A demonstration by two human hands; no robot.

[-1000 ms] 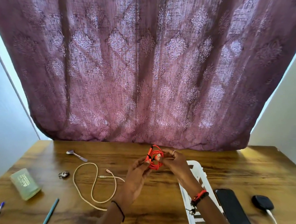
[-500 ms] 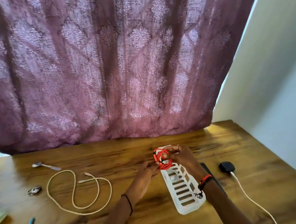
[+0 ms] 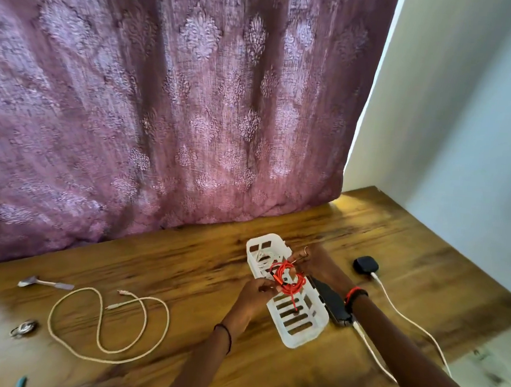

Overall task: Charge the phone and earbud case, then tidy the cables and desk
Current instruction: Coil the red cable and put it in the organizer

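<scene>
Red cable (image 3: 288, 280), coiled, pinched by left grip (image 3: 257, 289) and right grip (image 3: 313, 262), held just above white basket (image 3: 296, 341) on bench (image 3: 184, 263). Tidying step. Next: lower coil into basket without loops springing, loosen both grips.

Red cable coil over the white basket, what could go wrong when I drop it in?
The red cable, held by the left hand and right hand, looks unfastened, a loose end dangling; it may spring open or snag in the slots of the white basket. The white charging cable from the phone runs beside your right forearm; pulling back might tug it.
</scene>
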